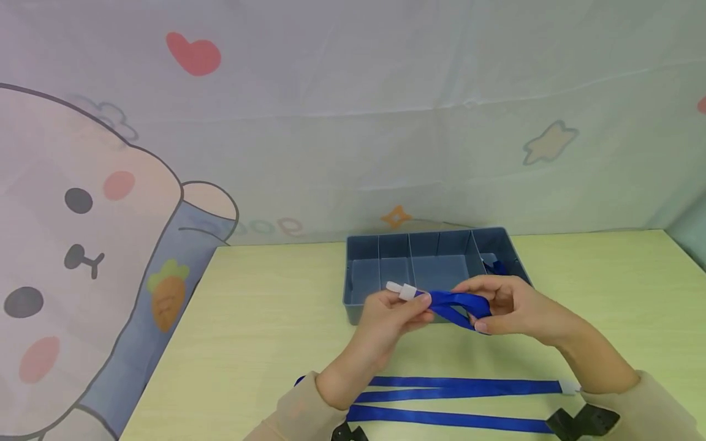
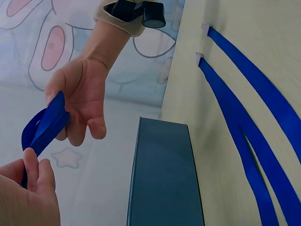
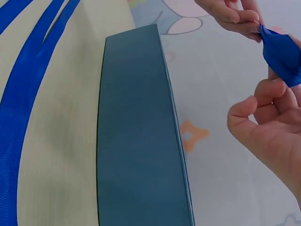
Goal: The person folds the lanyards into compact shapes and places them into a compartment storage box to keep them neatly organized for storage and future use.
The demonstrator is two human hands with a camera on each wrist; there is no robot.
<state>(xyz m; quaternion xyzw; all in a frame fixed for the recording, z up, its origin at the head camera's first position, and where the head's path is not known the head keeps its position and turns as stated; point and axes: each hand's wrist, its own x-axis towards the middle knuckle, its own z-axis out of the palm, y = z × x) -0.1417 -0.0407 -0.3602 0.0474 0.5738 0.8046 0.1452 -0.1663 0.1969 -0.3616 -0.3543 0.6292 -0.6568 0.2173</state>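
Note:
A folded blue strap (image 1: 458, 303) with a white end piece (image 1: 401, 291) is held in the air just in front of a blue-grey divided tray (image 1: 358, 300). My left hand (image 1: 421, 306) pinches the strap beside the white end. My right hand (image 1: 480, 312) grips the looped end on the other side. The left wrist view shows the blue strap (image 2: 44, 125) stretched between my left hand (image 2: 30, 165) and right hand (image 2: 80, 103). In the right wrist view the blue strap (image 3: 282, 56) sits between my right hand (image 3: 268, 127) and the left fingertips (image 3: 233, 16).
Several flat blue straps (image 1: 458, 386) lie side by side on the pale yellow table (image 1: 248, 318) close to its near edge. One more blue piece (image 1: 496, 266) lies in the tray's right compartment. A cartoon-print cloth (image 1: 331, 122) hangs behind the table.

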